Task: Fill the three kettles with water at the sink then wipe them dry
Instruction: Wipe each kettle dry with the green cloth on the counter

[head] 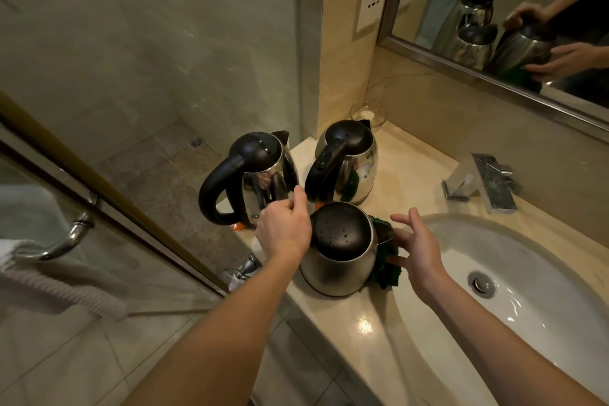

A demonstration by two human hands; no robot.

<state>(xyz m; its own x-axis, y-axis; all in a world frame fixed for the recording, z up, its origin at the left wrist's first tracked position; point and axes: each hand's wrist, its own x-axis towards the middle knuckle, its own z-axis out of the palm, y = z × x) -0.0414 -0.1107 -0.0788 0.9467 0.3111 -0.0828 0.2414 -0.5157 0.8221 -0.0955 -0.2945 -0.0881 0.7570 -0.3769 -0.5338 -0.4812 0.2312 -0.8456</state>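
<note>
Three steel kettles with black lids stood grouped on the beige stone worktop [357,323], to the left of the sink [547,260]. The near kettle [339,260] sat closest to the person, by the basin's left rim, its spout pointing toward the basin and water beads on its lid.

The left hand [284,231] was at the kettle's left side, where the handle would be. Its fingers were curled in a closed grasp, apparently round the handle, which the hand itself hid. The mirror [438,3] showed the same hand closed over the kettle's top.

The right hand [419,249] was on the opposite, spout side, held wide with fingers spread and fairly straight. Its lower fingertips touched a green cloth [386,269] bunched between the hand and the kettle's wall. The cloth lay against the kettle beneath the spout. The thumb and forefinger stood free above it, gripping nothing.

Behind the near kettle stood the other two, upright with lids down. The back-left kettle [263,175] was at the worktop's left edge, its handle turned toward the shower glass. The back-right kettle [351,161] was just beside it, toward the wall, with its handle turned toward the person. The left hand's knuckles were just in front of the gap between them.

A square chrome faucet [482,183] stood behind the basin, and a small glass dish [368,114] sat in the back corner. A white towel [59,280] hung from the shower door's handle.
</note>
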